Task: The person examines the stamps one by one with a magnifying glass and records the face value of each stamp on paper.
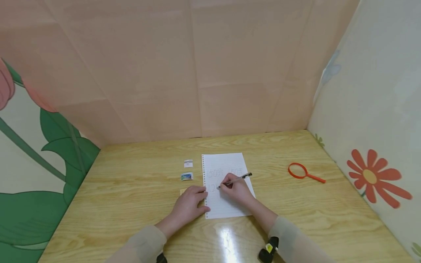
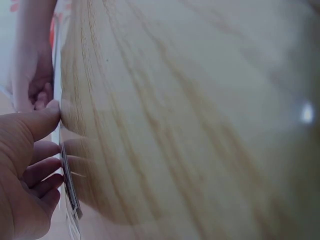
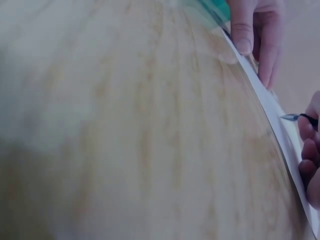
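Note:
On the wooden table lies a lined sheet of paper (image 1: 227,210) with punched holes down its left side. My right hand (image 1: 239,191) rests on it and pinches a pen (image 1: 245,176), tip at the paper. Faint handwritten figures stand on the upper part, and more beside the pen tip. My left hand (image 1: 188,205) lies at the sheet's left edge, fingertips and thumb touching it. In the right wrist view the pen's pointed tip (image 3: 289,117) shows close to the sheet. Left of the sheet are two small stamp-like pieces, one pale (image 1: 188,163), one blue-green (image 1: 186,176).
A red magnifying glass (image 1: 297,171) lies to the right of the sheet. A yellowish scrap (image 1: 182,191) is partly hidden behind my left hand. A pinkish sheet (image 1: 151,73) hangs behind the table, and flower-patterned walls (image 1: 368,109) flank it.

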`<state>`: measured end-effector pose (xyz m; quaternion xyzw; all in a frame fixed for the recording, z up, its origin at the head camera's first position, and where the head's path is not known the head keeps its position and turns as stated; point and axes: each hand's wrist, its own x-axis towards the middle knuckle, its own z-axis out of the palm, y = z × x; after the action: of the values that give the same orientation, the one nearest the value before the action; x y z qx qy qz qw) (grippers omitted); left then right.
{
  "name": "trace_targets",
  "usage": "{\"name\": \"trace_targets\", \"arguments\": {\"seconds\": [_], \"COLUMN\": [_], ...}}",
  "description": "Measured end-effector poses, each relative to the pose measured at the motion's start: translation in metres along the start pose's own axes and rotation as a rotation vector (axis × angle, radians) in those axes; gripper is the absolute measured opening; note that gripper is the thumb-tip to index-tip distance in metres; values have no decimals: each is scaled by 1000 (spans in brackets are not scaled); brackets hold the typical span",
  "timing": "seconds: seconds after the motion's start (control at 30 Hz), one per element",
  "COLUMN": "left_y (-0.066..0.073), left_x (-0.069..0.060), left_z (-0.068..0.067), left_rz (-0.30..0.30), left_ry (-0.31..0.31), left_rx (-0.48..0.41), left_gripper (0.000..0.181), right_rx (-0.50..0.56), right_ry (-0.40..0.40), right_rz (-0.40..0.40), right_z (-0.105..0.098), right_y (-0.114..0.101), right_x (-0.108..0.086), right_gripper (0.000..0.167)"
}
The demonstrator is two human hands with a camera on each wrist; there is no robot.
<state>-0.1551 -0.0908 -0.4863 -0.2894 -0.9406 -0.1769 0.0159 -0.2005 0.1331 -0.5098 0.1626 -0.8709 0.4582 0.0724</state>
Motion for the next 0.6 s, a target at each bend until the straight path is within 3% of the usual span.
{"name": "trace_targets", "arguments": {"seconds": [0.23,0.6], "left_y": [1,0], "left_x": [0,1], "left_z": [0,1], "left_rz": [-14,-8], "left_ry": [-10,-9], "left_rx": [0,4], "left_gripper": [50,51], "right_rx": [24,31], "right_ry": [-40,24], "right_rz": [-26,-14], "right_z": [-5,-8], "right_y": [1,7], "right_x": [-6,-3], "right_gripper": [12,9]}}
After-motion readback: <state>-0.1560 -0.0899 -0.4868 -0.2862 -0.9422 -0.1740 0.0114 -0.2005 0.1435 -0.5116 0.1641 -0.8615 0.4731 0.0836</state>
